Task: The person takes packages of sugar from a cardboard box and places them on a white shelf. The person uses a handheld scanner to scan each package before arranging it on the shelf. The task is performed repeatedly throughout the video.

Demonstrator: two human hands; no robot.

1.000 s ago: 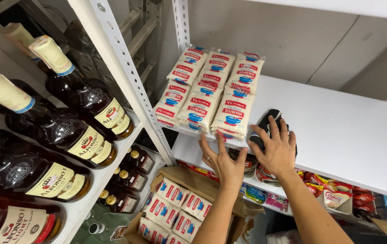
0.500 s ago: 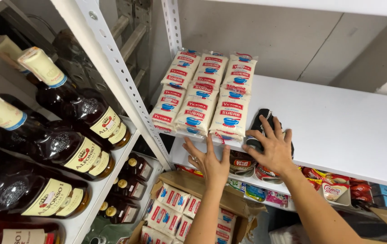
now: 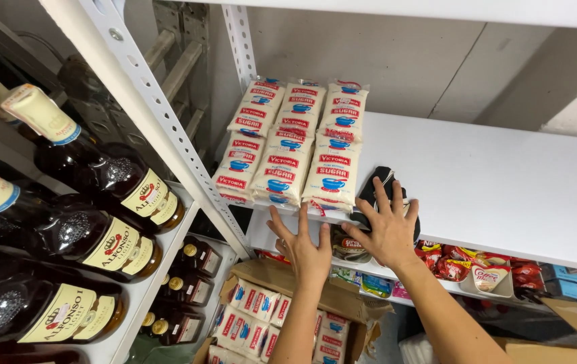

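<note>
Hands (image 3: 305, 253) lowered, white sugar packets (image 3: 292, 145) shelved

Glossy plastic packs on a smooth, matt white shelf (image 3: 504, 175)

The sugar packs (image 3: 295, 152) are soft plastic film, shiny and faintly creased, with the white grains showing through. The upright (image 3: 147, 101) looks like painted metal, punched with holes, its finish smooth and dull. The bottles (image 3: 100, 178) are dark glass with a high gloss and bright glints; their labels look like cream paper, their caps pale and matt. The black pouch (image 3: 379, 192) by the right hand (image 3: 388, 232) seems to be matt cloth. The box (image 3: 288, 283) below the left hand (image 3: 305, 253) is brown cardboard, rough and dull. The sachets (image 3: 464, 263) are glossy foil-like plastic.
</note>
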